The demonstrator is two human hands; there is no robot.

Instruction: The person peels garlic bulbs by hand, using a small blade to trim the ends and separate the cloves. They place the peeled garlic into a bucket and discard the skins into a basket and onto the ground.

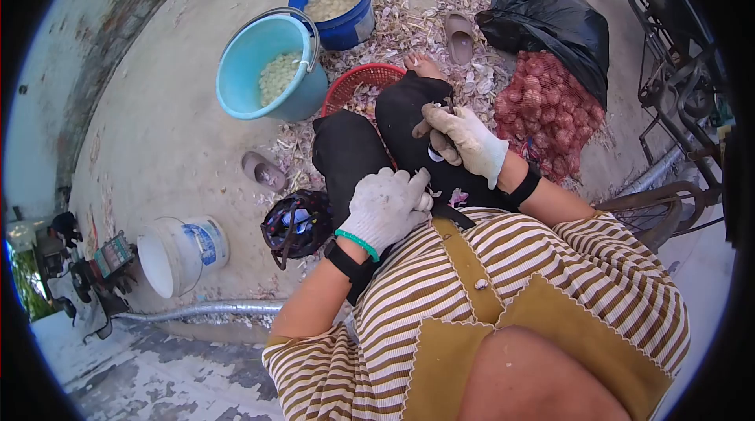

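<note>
My left hand (385, 205), in a white knitted glove with a green cuff, rests low over my lap with its fingers curled in; what they hold, if anything, is hidden. Higher and to the right, my right hand (468, 140) wears a soiled, pale glove and is closed around a small tool (450, 105) whose dark end sticks out above the fingers. A bright sliver shows just under that hand. Purple-white peel (458, 198) lies on my dark trousers between the hands. Beyond my knees sits a red basket (342, 91) with garlic skins in it.
Peeled garlic cloves fill part of a light-blue bucket (236, 79) and a dark-blue bucket (362, 24). A red net sack of garlic bulbs (546, 106) and a black plastic bag (550, 16) stand right. A white bucket (161, 256) lies left; slippers (263, 171) and skins litter the floor.
</note>
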